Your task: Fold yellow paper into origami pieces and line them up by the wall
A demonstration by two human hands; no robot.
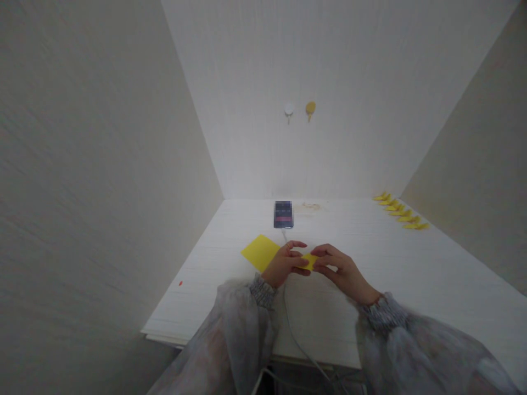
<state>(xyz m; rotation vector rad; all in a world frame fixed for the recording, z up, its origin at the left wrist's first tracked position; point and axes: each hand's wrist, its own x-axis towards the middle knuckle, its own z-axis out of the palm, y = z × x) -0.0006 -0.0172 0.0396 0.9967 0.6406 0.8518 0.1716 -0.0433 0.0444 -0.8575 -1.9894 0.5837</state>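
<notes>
Two thin, see-through sleeves (234,334) with puffy grey cuffs come in from the bottom. Between them a pale cord (294,334) runs up over the edge of the white counter (411,274). Just past the cuffs the two hands meet in the middle. The left hand (284,264) and the right hand (343,271) both pinch a small yellow paper (309,261) with fingers and thumbs. It sits right between the hands, close to the counter. The fingers cover part of it, so I cannot tell its full shape.

Just beside the left hand, on its left, a flat yellow sheet (260,252) lies on the counter, turned like a diamond. Well off to the left, near the counter's edge, is a tiny red dot (180,283). Farther back a dark phone (283,214) lies flat, and the cord goes up to it. Far away on the right, close to the side wall, a row of little folded yellow shapes (399,211) sits on the counter. High on the back wall (349,82) hang a white hook (289,111) and a yellow hook (310,108), side by side.
</notes>
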